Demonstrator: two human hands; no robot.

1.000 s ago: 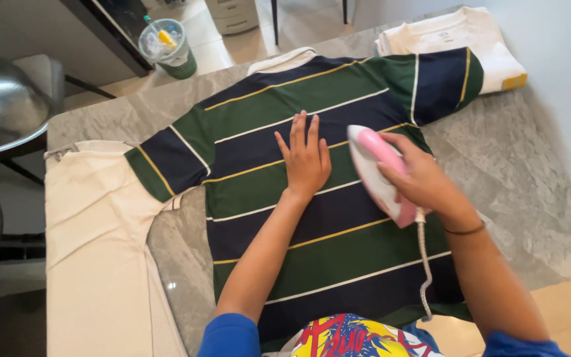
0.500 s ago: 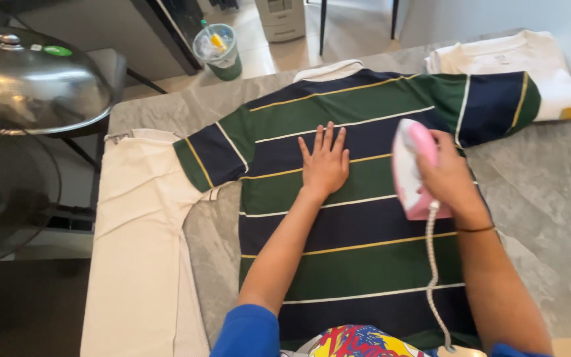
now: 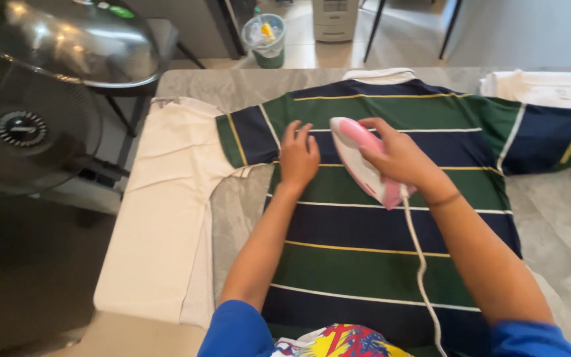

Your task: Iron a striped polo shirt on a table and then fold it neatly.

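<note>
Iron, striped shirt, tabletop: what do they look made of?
Iron: looks like glossy moulded plastic, pink handle on a white body, with a woven-looking white cord. The right hand grips it.
Striped shirt: soft matte knit, probably cotton; it lies flat with slight creases under the left hand.
Tabletop: grey veined surface, marble or a stone-look laminate; cannot tell which.

1 head camera looks steeply down, close, at the table (image 3: 563, 218).

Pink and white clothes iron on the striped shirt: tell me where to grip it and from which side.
Grip the pink and white clothes iron by its pink top handle, from above and behind, as the right hand does. Its flat white base lies on the green and navy striped shirt, and the white cord trails from the rear.
</note>
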